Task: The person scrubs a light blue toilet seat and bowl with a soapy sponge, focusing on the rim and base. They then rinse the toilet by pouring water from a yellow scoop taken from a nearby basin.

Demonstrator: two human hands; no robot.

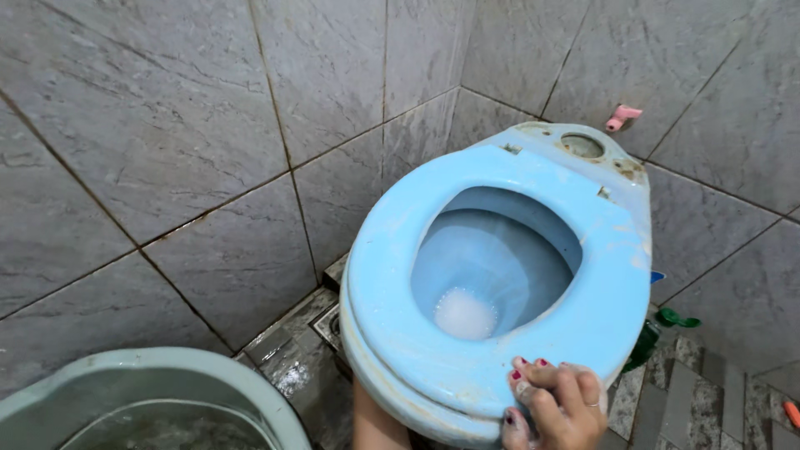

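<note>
A light blue toilet (500, 275) stands in a tiled corner, its seat (392, 333) down and foamy water (465, 313) in the bowl. My right hand (557, 407) has red nails, a ring and soap foam on it. It is curled over the seat's front rim at the bottom of the view, with the thumb under the edge. A bare limb (373, 417) shows below the seat's front left; I cannot tell whether it is my left arm. My left hand is hidden.
A pale green basin (167, 367) holding water sits at the bottom left. A pink tap handle (622, 116) sticks out of the grey tiled wall behind the toilet. A green bottle (654, 337) stands on the floor to the right, an orange object (792, 412) farther right.
</note>
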